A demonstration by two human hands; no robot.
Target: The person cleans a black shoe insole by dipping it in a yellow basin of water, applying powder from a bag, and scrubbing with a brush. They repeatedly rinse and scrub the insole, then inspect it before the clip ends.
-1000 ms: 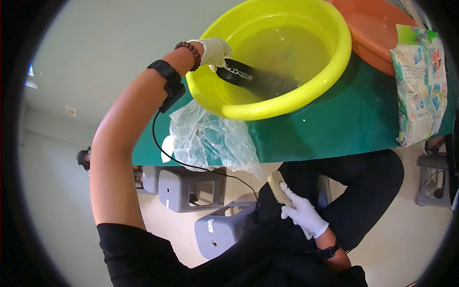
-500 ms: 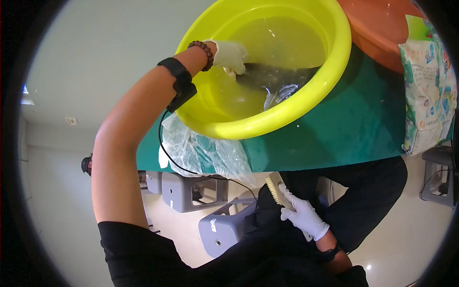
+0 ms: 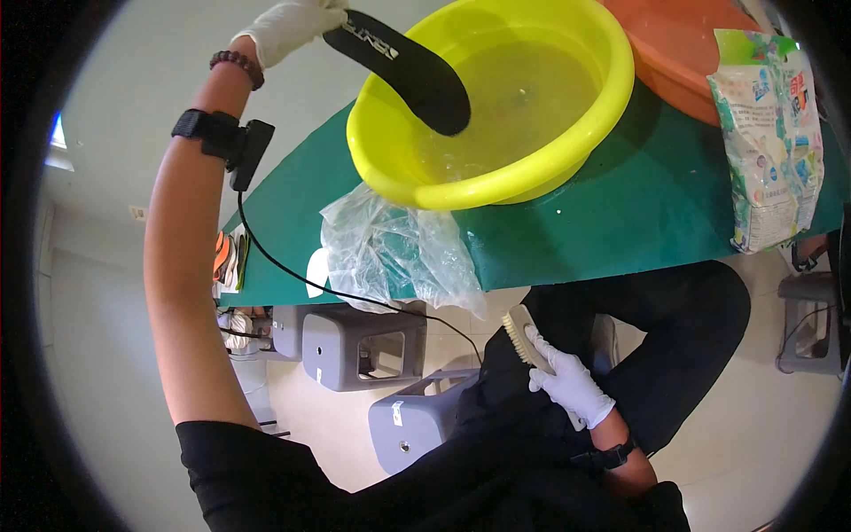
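Your left hand [image 3: 292,27], gloved in white, sits at the top of the frame, left of centre, its grip pinched on one end of a black insole [image 3: 403,69]. The insole's long axis runs from that grip down and to the right, so the free, rounded end hangs over the near left part of the yellow basin [image 3: 567,151], inside its rim and just above the cloudy water; you cannot tell from this view whether the tip touches the water. Your right hand [image 3: 567,386], also gloved, lies well apart from it, low and right of centre in the frame, in front of your lap, its grip closed around the handle end of a scrub brush [image 3: 523,335]. The brush points up and to the left, bristle side toward the bench edge, so the insole lies up and to the left of the brush, with the edge of the green bench [image 3: 620,230] and a crumpled clear plastic bag [image 3: 390,253] between the two. The left hand is the nearer one to the basin; the right is below bench level. An orange basin [image 3: 683,62] sits behind the yellow one at upper right, touching or nearly so, and a printed powder bag [image 3: 767,133] lies on the bench at the right of the frame. Grey stools [image 3: 355,346] stand on the floor under the bench.
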